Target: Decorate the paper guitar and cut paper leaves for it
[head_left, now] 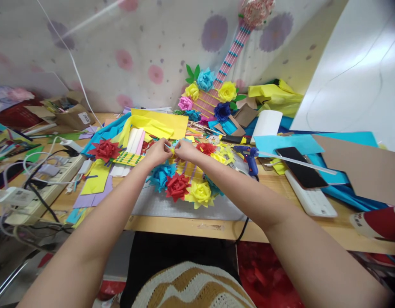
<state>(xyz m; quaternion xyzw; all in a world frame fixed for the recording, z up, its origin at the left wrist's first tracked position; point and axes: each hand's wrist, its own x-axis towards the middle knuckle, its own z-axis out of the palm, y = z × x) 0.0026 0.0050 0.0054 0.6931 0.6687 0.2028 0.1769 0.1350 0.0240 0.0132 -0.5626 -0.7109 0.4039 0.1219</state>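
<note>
Nearest, at the lower right, a red-and-white cup (381,223) is set on the worktop (184,225), its small print unreadable; at the centre, a flower-covered paper guitar (191,172) is laid flat on a grey mat (152,205), with a blue flower (163,175), a red flower (177,187) and a yellow flower (200,193) seated along its near edge; its yellow neck (130,158) is already banded in green, so it is judged well advanced, though what is left cannot be told. Above it, a small pale blue piece (167,146) seems pinched in narrowed fingers by the left hand (158,152); the right hand (187,152) is held just beside, its grip hidden; to the right, a blue glue gun (248,157) is seen; farther off, a blurred label is borne by a cardboard box (72,117) at left; farthest, a pink guitar (228,64) is propped upright, fully flowered.
</note>
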